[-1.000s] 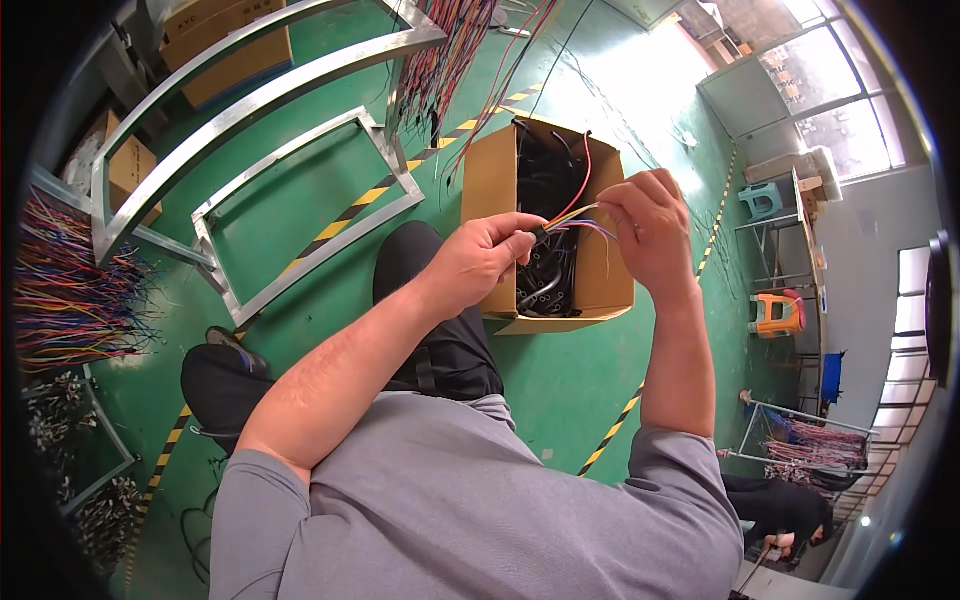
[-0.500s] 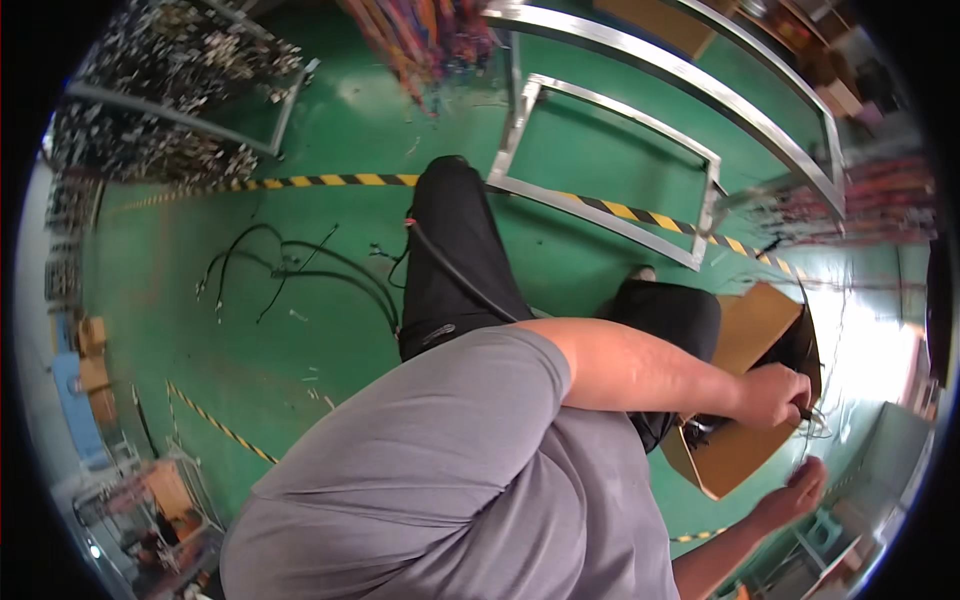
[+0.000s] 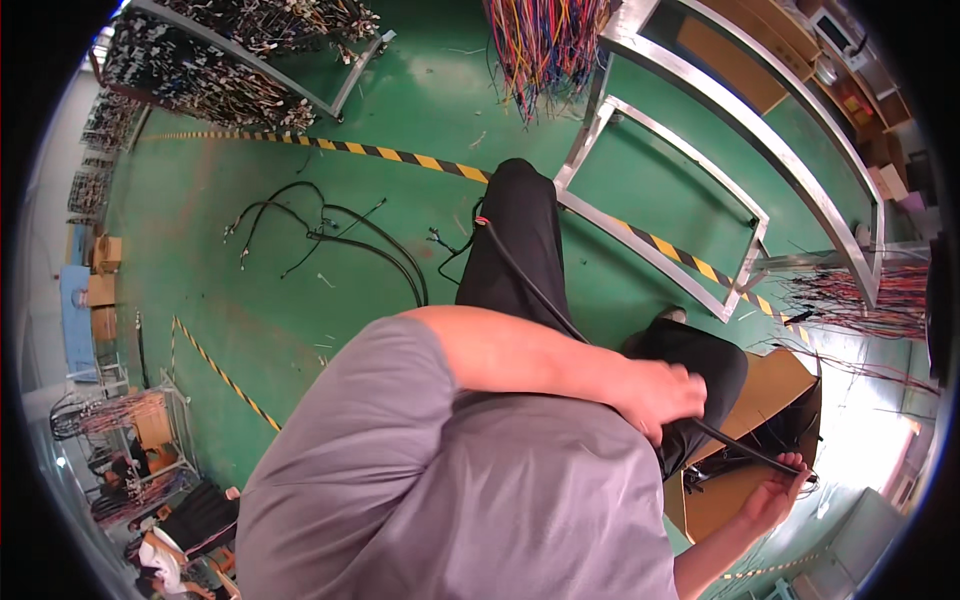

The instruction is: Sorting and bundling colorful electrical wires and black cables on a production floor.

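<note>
A thick black cable (image 3: 740,444) lies along my left thigh from the knee, passes beneath my left forearm and runs on toward the right. Its right end, with thin light wires at the tip, is between the fingers of my right hand (image 3: 768,500), over the side of an open cardboard box (image 3: 765,390). My left hand (image 3: 662,393) is above my lap next to the cable. Motion smears its fingers, so its grip on the cable is unclear. At my left knee the cable's other end splits into thin wires with small connectors (image 3: 436,237).
Several black cables (image 3: 320,232) lie on the green floor at left. Metal frames (image 3: 650,255) stand ahead, with colourful wire bundles (image 3: 550,50) hanging beside them. Racks of wires (image 3: 210,80) fill the far left. Yellow-black tape (image 3: 400,156) crosses the floor.
My left hand has moved left from the box to above my lap. The cable now stretches to my right hand, which has closed on its end. The view has shifted.
</note>
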The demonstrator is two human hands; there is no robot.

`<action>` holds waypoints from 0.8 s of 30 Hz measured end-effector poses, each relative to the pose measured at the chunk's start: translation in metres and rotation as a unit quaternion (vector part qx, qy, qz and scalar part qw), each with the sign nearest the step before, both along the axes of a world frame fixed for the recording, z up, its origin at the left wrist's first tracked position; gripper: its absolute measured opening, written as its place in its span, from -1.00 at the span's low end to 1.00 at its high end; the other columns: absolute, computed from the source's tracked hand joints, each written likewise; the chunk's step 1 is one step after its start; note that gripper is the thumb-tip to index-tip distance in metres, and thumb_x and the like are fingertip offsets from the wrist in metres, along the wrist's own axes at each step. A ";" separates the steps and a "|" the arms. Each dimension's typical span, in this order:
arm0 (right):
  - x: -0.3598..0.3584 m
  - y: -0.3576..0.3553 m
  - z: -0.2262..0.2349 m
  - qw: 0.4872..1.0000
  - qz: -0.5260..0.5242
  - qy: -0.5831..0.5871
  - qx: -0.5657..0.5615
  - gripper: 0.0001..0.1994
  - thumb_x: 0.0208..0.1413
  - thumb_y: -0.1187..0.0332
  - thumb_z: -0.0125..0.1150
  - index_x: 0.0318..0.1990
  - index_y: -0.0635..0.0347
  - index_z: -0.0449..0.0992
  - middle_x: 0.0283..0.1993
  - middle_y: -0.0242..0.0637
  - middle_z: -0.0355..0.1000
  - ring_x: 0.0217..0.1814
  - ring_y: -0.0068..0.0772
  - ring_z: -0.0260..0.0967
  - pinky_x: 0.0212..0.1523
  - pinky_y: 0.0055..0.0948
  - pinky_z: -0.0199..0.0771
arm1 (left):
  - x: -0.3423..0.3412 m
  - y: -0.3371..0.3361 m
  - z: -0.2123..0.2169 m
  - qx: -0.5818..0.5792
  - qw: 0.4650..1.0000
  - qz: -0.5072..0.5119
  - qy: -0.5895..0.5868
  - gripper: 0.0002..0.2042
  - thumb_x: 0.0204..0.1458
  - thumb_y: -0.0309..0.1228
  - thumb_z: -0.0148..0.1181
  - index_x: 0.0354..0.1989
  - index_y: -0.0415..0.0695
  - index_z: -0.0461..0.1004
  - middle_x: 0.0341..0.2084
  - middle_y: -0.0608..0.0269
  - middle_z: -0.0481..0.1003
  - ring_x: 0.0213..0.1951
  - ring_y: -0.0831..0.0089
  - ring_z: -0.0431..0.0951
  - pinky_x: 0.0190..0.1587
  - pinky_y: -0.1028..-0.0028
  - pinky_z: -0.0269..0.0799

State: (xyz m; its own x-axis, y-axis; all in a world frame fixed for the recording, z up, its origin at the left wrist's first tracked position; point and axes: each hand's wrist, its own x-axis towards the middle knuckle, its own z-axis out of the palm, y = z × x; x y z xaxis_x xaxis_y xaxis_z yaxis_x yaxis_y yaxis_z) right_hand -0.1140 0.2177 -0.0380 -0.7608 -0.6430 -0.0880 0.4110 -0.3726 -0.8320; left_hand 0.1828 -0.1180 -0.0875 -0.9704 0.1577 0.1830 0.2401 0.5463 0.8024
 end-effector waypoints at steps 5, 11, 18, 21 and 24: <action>0.005 -0.047 0.060 0.973 -0.145 -0.174 -0.045 -0.75 0.50 0.48 0.00 -0.34 0.19 0.28 -0.45 -0.40 0.08 -0.43 -0.41 0.03 -0.28 -0.36 0.25 | 0.040 -0.034 -0.016 -0.030 0.986 0.056 -0.152 -0.56 0.18 -0.09 0.36 0.09 -0.13 0.53 -0.08 -0.04 0.62 0.05 -0.03 0.62 0.05 0.04 0.58; -0.066 0.036 0.086 0.980 -0.144 -0.098 -0.099 -0.67 0.59 0.34 -0.17 -0.38 0.09 0.20 -0.57 -0.46 -0.04 -0.57 -0.51 -0.06 -0.43 -0.43 0.07 | 0.056 -0.040 0.011 -0.027 0.977 0.024 -0.211 -0.58 0.33 0.04 0.16 -0.16 -0.12 0.57 -0.29 0.00 0.69 -0.12 -0.06 0.70 -0.07 -0.01 0.58; -0.097 0.062 0.117 0.963 -0.259 -0.036 -0.060 -0.77 0.58 0.36 -0.14 -0.22 0.22 0.28 -0.56 -0.49 -0.07 -0.58 -0.54 -0.13 -0.50 -0.44 -0.08 | 0.084 -0.064 0.026 -0.032 0.984 0.028 -0.173 -0.61 0.37 0.02 0.13 -0.18 -0.11 0.56 -0.29 0.01 0.69 -0.15 -0.08 0.68 -0.12 -0.04 0.55; -0.086 0.035 0.132 0.968 -0.239 -0.036 -0.063 -0.77 0.57 0.38 -0.13 -0.24 0.23 0.26 -0.53 -0.47 -0.05 -0.57 -0.54 -0.15 -0.49 -0.43 -0.10 | 0.103 -0.073 0.018 -0.036 0.988 0.042 -0.142 -0.62 0.35 0.00 0.15 -0.26 -0.11 0.49 -0.37 0.05 0.65 -0.23 -0.08 0.67 -0.20 -0.03 0.54; -0.079 0.026 0.147 0.973 -0.189 -0.011 -0.133 -0.75 0.57 0.38 -0.14 -0.27 0.22 0.25 -0.52 -0.47 -0.06 -0.56 -0.53 -0.16 -0.48 -0.43 -0.11 | 0.117 -0.081 0.007 -0.068 0.990 0.084 -0.091 -0.62 0.31 -0.01 0.20 -0.32 -0.10 0.44 -0.45 0.10 0.60 -0.29 -0.06 0.65 -0.27 0.01 0.53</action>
State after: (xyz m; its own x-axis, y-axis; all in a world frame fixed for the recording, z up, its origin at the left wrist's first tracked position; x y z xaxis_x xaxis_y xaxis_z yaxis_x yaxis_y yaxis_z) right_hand -0.1928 0.2441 0.1092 -0.9469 -0.3206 0.0238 0.2206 -0.7018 -0.6774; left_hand 0.2993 -0.1985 -0.0806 -0.9999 0.0026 -0.0099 -0.0056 0.6717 0.7408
